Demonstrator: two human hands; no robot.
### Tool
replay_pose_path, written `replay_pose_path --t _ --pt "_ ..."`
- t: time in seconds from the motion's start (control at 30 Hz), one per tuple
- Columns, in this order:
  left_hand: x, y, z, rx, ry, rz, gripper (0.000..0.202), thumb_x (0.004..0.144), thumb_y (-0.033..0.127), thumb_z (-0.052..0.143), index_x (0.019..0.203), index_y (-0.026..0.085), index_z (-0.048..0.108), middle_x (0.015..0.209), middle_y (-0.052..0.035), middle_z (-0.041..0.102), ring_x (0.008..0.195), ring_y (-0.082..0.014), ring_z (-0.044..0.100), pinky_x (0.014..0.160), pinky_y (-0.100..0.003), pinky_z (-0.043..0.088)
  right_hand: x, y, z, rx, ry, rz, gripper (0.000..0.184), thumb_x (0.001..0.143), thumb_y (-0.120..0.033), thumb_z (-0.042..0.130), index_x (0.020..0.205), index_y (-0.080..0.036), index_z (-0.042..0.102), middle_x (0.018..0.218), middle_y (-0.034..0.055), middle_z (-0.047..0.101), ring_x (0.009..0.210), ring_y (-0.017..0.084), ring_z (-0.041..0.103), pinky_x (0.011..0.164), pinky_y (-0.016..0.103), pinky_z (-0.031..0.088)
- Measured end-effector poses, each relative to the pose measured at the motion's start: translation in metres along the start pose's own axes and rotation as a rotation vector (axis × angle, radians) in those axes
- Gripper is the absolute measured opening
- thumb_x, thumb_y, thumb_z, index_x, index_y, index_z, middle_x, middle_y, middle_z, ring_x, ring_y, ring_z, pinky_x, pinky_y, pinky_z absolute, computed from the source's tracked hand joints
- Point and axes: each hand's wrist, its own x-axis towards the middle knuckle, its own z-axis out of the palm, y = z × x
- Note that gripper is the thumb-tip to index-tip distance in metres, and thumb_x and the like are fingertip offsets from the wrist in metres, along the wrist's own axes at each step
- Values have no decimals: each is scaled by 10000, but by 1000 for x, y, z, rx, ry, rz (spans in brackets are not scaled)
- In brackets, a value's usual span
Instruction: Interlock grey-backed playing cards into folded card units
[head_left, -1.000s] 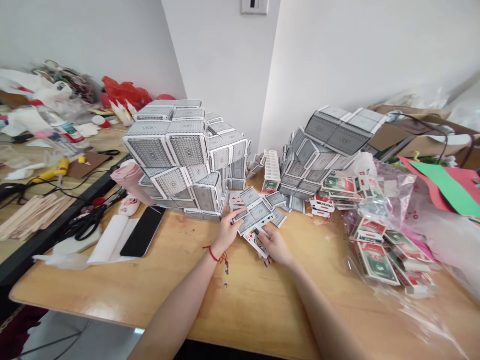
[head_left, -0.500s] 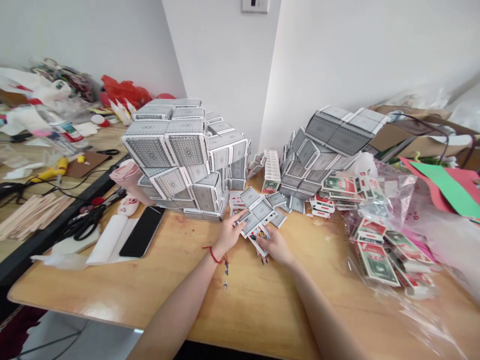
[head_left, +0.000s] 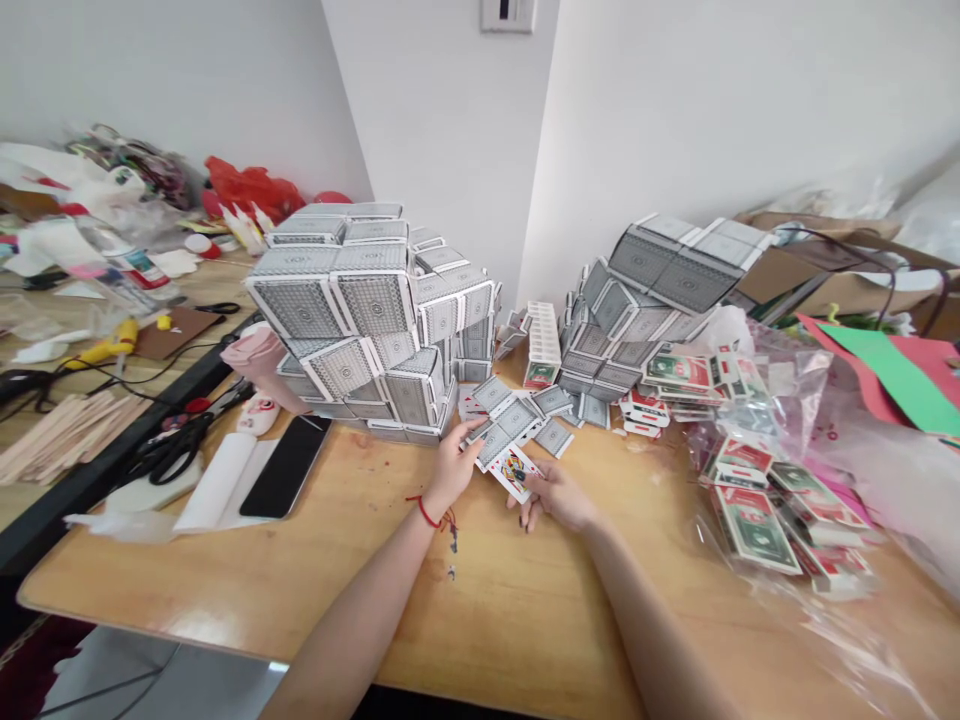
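My left hand, with a red string on its wrist, is closed on the left edge of some joined grey-backed playing cards. From the lower right, my right hand pinches a face-up picture card, which sits against the near edge of the grey-backed cards. Part of that card lies under them. More loose cards are scattered just beyond. Behind my left hand rises a tall stack of boxes made of grey-backed cards. A second card-box stack leans at the right.
A black phone, scissors and a white paper roll lie on the left of the table. Card packs in clear plastic cover the right side. A white-edged row of cards stands between the stacks.
My right hand has moved slightly right and down, drawing the picture card outward so more of its face shows. My left hand has barely moved.
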Motion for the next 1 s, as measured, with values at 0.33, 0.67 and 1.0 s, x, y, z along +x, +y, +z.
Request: replay_pose_path --t 0.33,0.67,1.0 --pt "-4 6 4 106 -78 40 352 755 160 489 1101 171 554 1144 -67 574 1063 -184 513 932 -325 377 6 6 5 -26 127 -99 155 722 -303 527 737 -163 463 560 -2 628 277 62 448 245 154 317" --pt "-8 8 5 170 -146 84 354 765 166 489 1116 175 535 1157 -70 564 1077 -186 504 939 -337 380 4 3 10 -117 177 -114 166 719 -311 508 666 -155 489 525 -5 603 296 74 466 265 168 324" --pt "-10 9 9 184 -205 83 381 745 157 508 1125 171 530 1145 -79 573 1040 -198 529 920 -358 404 4 4 11 -113 162 -123 219 715 -368 524 704 -154 482 520 -13 585 318 79 488 283 168 354"
